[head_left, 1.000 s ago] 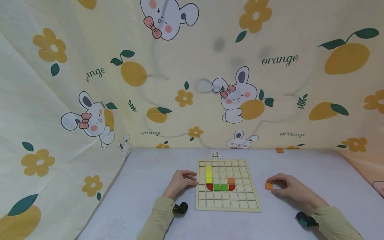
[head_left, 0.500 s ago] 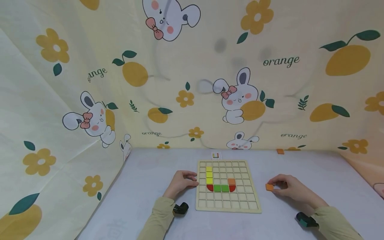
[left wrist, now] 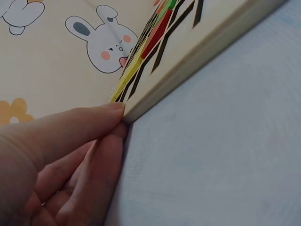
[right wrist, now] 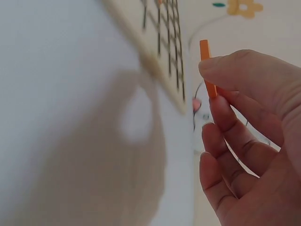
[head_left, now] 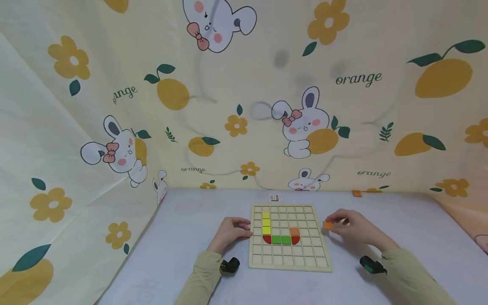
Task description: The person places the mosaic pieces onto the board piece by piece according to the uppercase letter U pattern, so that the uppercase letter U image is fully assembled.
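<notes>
A pale wooden grid board (head_left: pixel 305 254) lies on the table. My left hand (head_left: pixel 227 233) holds its left edge; in the left wrist view the thumb tip (left wrist: pixel 115 107) overlaps the rim and the fingers bend beside it. Just off the board's right side, my right hand (head_left: pixel 354 228) pinches a square orange tile (head_left: pixel 328 225) between thumb and index finger. That tile stands edge-on, raised above the table, in the right wrist view. On the board, yellow tiles (head_left: pixel 266 223), a red curved tile (head_left: pixel 267 239), green tiles (head_left: pixel 281 239), another red curved tile (head_left: pixel 295 240) and an orange tile (head_left: pixel 295 231) form a hooked line.
A small printed card (head_left: pixel 275 198) with a coloured pattern lies behind the board. Another orange tile (head_left: pixel 356 193) sits at the table's back edge. Patterned cloth (head_left: pixel 228 106) rises behind the white tabletop (head_left: pixel 183 224) and along its left side.
My right hand has moved left and a little away from me, bringing the orange tile close to the board's right edge. The left hand stays at the board's left edge.
</notes>
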A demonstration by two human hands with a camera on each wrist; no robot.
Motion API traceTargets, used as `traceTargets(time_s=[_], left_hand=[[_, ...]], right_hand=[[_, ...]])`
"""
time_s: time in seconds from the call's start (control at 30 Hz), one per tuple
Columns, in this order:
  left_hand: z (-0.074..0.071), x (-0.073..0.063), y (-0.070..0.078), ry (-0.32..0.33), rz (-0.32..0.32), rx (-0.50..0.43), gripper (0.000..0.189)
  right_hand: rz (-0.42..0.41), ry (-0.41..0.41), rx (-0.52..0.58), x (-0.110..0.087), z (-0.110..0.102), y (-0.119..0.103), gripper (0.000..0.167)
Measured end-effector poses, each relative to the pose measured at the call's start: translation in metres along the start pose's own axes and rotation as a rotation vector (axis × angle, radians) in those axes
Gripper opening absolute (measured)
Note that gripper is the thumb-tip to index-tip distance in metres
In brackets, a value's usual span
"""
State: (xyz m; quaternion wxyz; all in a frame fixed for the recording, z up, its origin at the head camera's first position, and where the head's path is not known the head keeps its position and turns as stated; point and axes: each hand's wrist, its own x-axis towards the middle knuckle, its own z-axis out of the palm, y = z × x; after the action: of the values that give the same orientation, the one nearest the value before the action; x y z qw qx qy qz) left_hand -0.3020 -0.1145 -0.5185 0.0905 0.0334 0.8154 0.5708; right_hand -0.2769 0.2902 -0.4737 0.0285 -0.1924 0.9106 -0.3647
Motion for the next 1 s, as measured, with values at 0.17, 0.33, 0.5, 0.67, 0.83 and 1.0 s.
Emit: traceTargets(time_s=[0.17, 0.33, 0.5, 0.67, 0.83, 1.0], left_hand=[[0.001, 0.001, 0.001, -0.005, 0.0, -0.013, 0.036], [0.002, 0.002, 0.0, -0.009, 0.004, -0.027, 0.036], [0.002, 0.002, 0.0, -0.02, 0.012, -0.048, 0.036], [0.001, 0.001, 0.0, -0.015, 0.022, -0.052, 0.035], [0.0, 0.001, 0.0, -0.015, 0.027, -0.045, 0.035], [-0.001, 0.0, -0.001, -0.013, 0.017, -0.031, 0.036]], right_hand=[[-0.053, -0.01, 0.02, 0.02, 0.01, -0.017, 0.025], [-0.076, -0.034, 0.039, 0.039, 0.024, -0.025, 0.024], [-0.099, -0.07, 0.081, 0.052, 0.04, -0.024, 0.022], [-0.08, -0.093, 0.111, 0.059, 0.054, -0.023, 0.021], [-0.06, -0.102, 0.101, 0.063, 0.063, -0.024, 0.021], [-0.062, -0.104, 0.108, 0.067, 0.068, -0.023, 0.02]])
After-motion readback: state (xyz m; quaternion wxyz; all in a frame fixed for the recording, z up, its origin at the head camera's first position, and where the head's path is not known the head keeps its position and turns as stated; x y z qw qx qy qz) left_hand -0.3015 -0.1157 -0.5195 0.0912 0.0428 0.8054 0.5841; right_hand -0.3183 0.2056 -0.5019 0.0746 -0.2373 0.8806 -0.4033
